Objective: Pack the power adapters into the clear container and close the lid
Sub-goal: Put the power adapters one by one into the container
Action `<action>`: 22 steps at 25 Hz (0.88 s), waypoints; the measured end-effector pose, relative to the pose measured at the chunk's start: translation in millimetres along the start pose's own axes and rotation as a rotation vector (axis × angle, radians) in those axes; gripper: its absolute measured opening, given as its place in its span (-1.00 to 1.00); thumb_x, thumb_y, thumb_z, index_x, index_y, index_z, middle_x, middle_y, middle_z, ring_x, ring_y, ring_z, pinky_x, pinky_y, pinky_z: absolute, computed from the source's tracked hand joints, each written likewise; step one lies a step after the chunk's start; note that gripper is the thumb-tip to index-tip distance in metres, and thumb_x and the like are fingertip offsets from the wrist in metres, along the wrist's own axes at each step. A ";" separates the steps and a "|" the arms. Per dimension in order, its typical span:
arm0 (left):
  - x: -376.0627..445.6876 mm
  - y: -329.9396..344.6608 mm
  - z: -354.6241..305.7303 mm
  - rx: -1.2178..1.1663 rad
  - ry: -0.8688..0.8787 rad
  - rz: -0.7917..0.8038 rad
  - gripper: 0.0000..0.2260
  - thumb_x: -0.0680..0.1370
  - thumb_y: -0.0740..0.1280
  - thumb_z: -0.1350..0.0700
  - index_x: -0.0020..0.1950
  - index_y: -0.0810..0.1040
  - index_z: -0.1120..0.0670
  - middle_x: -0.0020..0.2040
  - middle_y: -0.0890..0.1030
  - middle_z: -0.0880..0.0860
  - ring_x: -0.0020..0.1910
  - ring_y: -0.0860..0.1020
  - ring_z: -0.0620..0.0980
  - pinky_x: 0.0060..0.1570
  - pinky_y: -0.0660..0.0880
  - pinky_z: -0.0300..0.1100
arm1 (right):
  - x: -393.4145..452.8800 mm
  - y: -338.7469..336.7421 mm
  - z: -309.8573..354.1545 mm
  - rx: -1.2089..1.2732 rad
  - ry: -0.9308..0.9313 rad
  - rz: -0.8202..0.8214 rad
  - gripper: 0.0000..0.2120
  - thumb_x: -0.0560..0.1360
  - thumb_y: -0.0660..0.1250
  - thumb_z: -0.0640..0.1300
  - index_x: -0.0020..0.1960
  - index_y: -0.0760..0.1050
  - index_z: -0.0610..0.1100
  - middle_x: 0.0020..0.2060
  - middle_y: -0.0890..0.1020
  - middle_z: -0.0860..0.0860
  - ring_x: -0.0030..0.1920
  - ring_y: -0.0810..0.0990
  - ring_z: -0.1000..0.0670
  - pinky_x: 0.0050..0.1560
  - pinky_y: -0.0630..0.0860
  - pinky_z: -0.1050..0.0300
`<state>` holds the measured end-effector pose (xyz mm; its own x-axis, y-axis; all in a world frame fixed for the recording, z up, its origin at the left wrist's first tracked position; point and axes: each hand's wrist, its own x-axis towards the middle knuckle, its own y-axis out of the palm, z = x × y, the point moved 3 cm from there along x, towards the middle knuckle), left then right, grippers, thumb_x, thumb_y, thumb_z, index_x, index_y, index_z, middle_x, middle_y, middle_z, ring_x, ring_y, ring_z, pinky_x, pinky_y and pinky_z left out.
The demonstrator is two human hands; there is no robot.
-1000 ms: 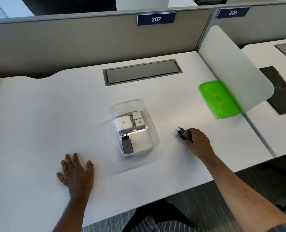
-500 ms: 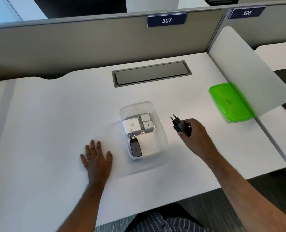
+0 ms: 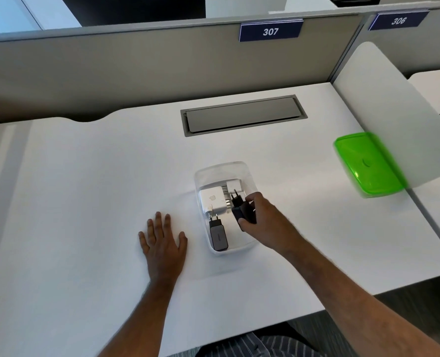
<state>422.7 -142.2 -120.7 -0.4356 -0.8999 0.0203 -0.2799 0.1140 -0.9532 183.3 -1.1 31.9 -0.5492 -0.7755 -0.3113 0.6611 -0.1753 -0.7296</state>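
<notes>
Gripping black adapter [image 3: 243, 211] over clear container [image 3: 222, 168], right hand [image 3: 261, 220], prongs pointing away, left hand [image 3: 163, 242] flat

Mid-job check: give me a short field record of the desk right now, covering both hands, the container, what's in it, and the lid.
right hand: grips a black adapter over the container, prongs pointing away from the person
left hand: flat on the desk, left of the container, holding nothing
container: clear, open, mid-desk
contents: white adapter, a second white adapter, grey adapter at the near end
lid: green, on the desk to the far right, not on the container
</notes>
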 end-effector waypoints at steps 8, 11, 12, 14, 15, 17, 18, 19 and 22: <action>0.0 -1.2 -0.4 -0.004 0.005 0.008 -0.40 0.60 0.17 -0.12 0.62 0.24 0.06 0.66 0.19 0.09 0.64 0.13 0.15 0.59 0.02 0.23 | 23.7 37.7 3.1 -0.345 0.021 0.198 -0.58 0.53 0.35 0.01 0.27 0.34 -0.18 0.11 0.58 -0.11 0.05 0.64 -0.19 -0.17 0.40 0.10; 0.8 -1.5 -0.2 -0.009 0.009 0.010 -0.40 0.60 0.17 -0.11 0.62 0.24 0.06 0.66 0.19 0.09 0.65 0.13 0.15 0.59 0.02 0.23 | 30.5 46.3 -2.0 -0.380 0.036 0.259 -0.53 0.50 0.38 0.00 0.29 0.33 -0.20 0.11 0.60 -0.13 0.05 0.64 -0.18 -0.17 0.42 0.09; 0.9 -1.5 -0.2 -0.009 0.010 0.013 -0.40 0.60 0.18 -0.11 0.62 0.24 0.06 0.66 0.19 0.09 0.65 0.12 0.15 0.59 0.02 0.23 | 32.3 48.8 -3.0 -0.391 0.042 0.269 -0.51 0.49 0.39 -0.01 0.30 0.33 -0.21 0.11 0.61 -0.13 0.06 0.64 -0.18 -0.16 0.46 0.08; 0.5 -1.9 -0.5 -0.014 0.009 0.011 -0.40 0.60 0.19 -0.11 0.61 0.25 0.06 0.66 0.19 0.09 0.65 0.13 0.15 0.59 0.02 0.23 | 34.6 52.7 -4.8 -0.402 0.058 0.282 -0.47 0.47 0.41 -0.01 0.31 0.34 -0.22 0.11 0.61 -0.14 0.06 0.64 -0.18 -0.14 0.49 0.08; 0.5 -1.7 -0.4 -0.016 0.011 0.007 -0.40 0.60 0.19 -0.10 0.61 0.25 0.07 0.66 0.20 0.10 0.64 0.13 0.16 0.59 0.02 0.23 | 35.5 53.9 -5.4 -0.404 0.065 0.283 -0.46 0.46 0.42 -0.01 0.31 0.34 -0.23 0.10 0.62 -0.15 0.05 0.64 -0.19 -0.14 0.49 0.08; 0.8 -2.2 0.3 -0.018 0.013 0.008 -0.40 0.60 0.19 -0.10 0.61 0.25 0.07 0.66 0.20 0.10 0.65 0.13 0.16 0.59 0.02 0.23 | 37.3 56.3 -7.7 -0.402 0.083 0.285 -0.43 0.44 0.45 -0.01 0.31 0.33 -0.24 0.10 0.62 -0.16 0.05 0.64 -0.19 -0.15 0.47 0.08; 1.2 -2.5 0.8 -0.021 0.011 0.015 -0.40 0.60 0.18 -0.11 0.61 0.25 0.07 0.66 0.19 0.10 0.65 0.12 0.16 0.59 0.01 0.23 | 37.7 57.3 -8.8 -0.398 0.090 0.289 -0.40 0.43 0.47 0.00 0.32 0.33 -0.24 0.11 0.62 -0.16 0.06 0.64 -0.20 -0.15 0.46 0.09; 1.6 -2.5 0.7 -0.025 0.011 0.020 -0.40 0.60 0.18 -0.11 0.62 0.24 0.07 0.66 0.19 0.09 0.65 0.12 0.16 0.59 0.01 0.23 | 38.1 58.2 -9.9 -0.392 0.093 0.292 -0.38 0.42 0.49 0.01 0.32 0.32 -0.25 0.11 0.61 -0.16 0.06 0.64 -0.19 -0.15 0.45 0.09; 1.5 -2.6 0.3 -0.021 0.006 0.029 -0.40 0.60 0.17 -0.11 0.61 0.25 0.06 0.66 0.19 0.09 0.65 0.13 0.16 0.59 0.01 0.23 | 38.3 60.2 -12.1 -0.367 0.092 0.293 -0.33 0.41 0.53 0.05 0.34 0.31 -0.22 0.12 0.60 -0.15 0.07 0.64 -0.17 -0.14 0.46 0.09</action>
<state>423.1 -144.1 -118.3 -0.4488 -0.8936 -0.0057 -0.2847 0.1491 -0.9469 195.9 -33.9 -31.4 -0.4205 -0.7002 -0.5770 0.5803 0.2813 -0.7643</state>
